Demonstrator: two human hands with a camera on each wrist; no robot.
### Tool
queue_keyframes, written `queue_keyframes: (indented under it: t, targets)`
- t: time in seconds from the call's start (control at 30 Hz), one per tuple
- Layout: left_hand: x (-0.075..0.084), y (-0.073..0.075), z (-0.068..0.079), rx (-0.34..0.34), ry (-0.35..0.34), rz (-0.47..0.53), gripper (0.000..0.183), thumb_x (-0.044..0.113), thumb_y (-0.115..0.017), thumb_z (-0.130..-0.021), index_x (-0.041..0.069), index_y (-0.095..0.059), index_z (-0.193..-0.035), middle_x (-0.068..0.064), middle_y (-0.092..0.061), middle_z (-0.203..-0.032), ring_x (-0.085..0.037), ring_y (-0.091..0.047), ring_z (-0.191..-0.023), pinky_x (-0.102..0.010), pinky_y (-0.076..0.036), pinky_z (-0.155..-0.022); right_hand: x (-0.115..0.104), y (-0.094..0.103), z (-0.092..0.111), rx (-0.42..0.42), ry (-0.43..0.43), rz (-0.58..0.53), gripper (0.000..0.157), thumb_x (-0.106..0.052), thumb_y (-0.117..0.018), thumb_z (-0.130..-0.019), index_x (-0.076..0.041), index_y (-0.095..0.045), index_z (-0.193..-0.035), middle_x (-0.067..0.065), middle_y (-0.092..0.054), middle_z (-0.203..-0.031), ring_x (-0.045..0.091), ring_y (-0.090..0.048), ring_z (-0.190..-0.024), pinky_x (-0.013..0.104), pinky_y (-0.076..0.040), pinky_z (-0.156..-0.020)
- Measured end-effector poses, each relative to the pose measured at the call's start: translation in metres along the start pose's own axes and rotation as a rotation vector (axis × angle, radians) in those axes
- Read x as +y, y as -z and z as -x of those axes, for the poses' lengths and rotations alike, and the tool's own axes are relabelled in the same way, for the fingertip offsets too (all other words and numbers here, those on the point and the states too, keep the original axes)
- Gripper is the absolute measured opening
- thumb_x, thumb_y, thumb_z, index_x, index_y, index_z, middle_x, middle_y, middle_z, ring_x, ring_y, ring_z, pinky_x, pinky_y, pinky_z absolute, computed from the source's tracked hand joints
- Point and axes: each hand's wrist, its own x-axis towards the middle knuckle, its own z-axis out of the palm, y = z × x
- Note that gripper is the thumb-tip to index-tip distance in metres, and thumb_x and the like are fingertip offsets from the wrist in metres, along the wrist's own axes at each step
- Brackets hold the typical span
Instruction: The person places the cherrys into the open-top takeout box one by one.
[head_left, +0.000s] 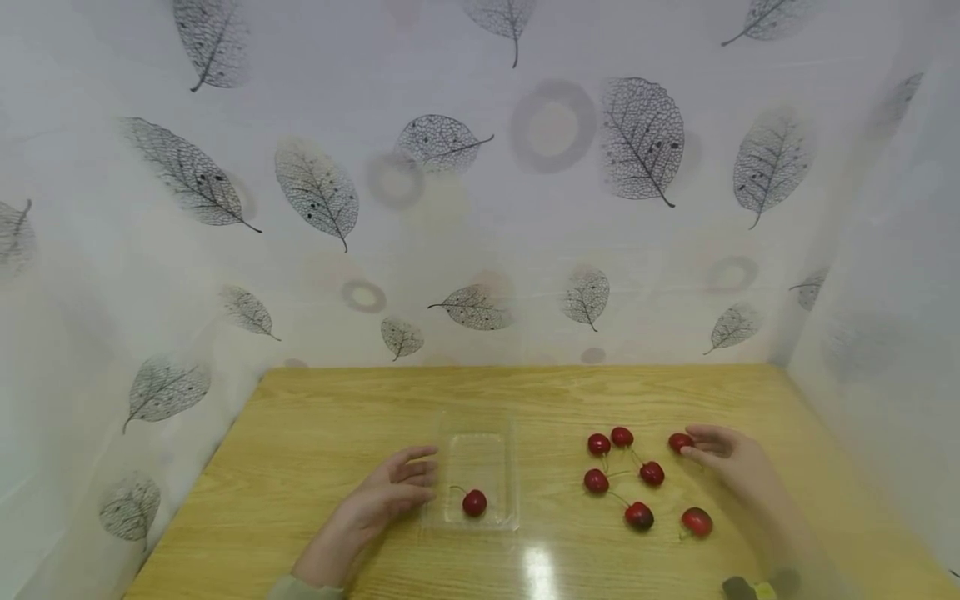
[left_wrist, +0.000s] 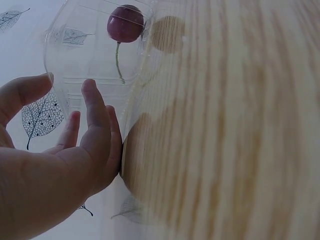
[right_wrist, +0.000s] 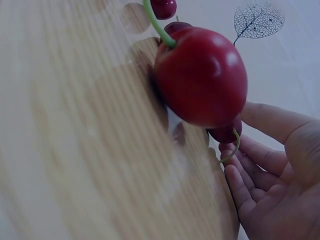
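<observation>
On the wooden table lies a clear plastic box [head_left: 516, 475] with one stemmed dark red cherry [head_left: 474, 502] inside; the same cherry shows through the plastic in the left wrist view. My left hand [head_left: 392, 487] is at the box's left side, fingers loosely extended and thumb apart, fingertips right at the wall. Over on the right, my right hand [head_left: 723, 450] pinches a cherry [head_left: 681, 442] between thumb and fingers. In the right wrist view this cherry [right_wrist: 227, 131] is partly hidden behind a large near cherry [right_wrist: 202, 75], its thin stem pointing down.
Several cherries lie loose between the box and my right hand, among them one cherry [head_left: 639, 516] nearest the front and another cherry [head_left: 598, 444] farther back. A leaf-patterned sheet [head_left: 480, 250] stands behind and beside the table [head_left: 337, 417]. A dark and yellow object [head_left: 742, 588] shows at the bottom edge.
</observation>
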Motion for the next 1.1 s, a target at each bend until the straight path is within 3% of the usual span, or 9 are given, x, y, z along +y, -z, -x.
queue_keyframes:
  t: [0.5, 0.77, 1.1]
  targets:
    - [0.0002, -0.0013, -0.0004, 0.008, -0.004, 0.011, 0.081, -0.003, -0.07, -0.091, -0.006, -0.03, -0.161, -0.037, -0.034, -0.162, -0.026, -0.056, -0.132, -0.027, -0.054, -0.099, -0.0034, -0.0013, -0.0018, -0.004, 0.016, -0.003, 0.051, -0.026, -0.076, -0.099, 0.007, -0.063, -0.136, 0.027, -0.072, -0.13, -0.009, -0.06, -0.091, 0.011, -0.048, -0.081]
    - [-0.0007, -0.0007, -0.0007, 0.004, -0.005, 0.023, 0.079, -0.002, -0.069, -0.092, -0.006, -0.03, -0.162, -0.036, -0.035, -0.162, -0.024, -0.057, -0.128, -0.027, -0.054, -0.098, -0.0029, -0.0013, -0.0049, -0.007, 0.009, 0.043, 0.051, -0.028, -0.076, -0.099, 0.006, -0.064, -0.134, 0.025, -0.074, -0.124, 0.008, -0.067, -0.097, 0.014, -0.047, -0.079]
    - [-0.0023, 0.0013, -0.0024, -0.004, -0.017, 0.024, 0.079, -0.002, -0.068, -0.092, -0.006, -0.03, -0.161, -0.037, -0.034, -0.162, -0.022, -0.059, -0.125, -0.027, -0.054, -0.099, -0.0032, -0.0029, -0.005, 0.01, 0.007, 0.026, 0.051, -0.028, -0.076, -0.099, 0.006, -0.063, -0.135, 0.027, -0.073, -0.126, 0.007, -0.066, -0.096, 0.015, -0.049, -0.077]
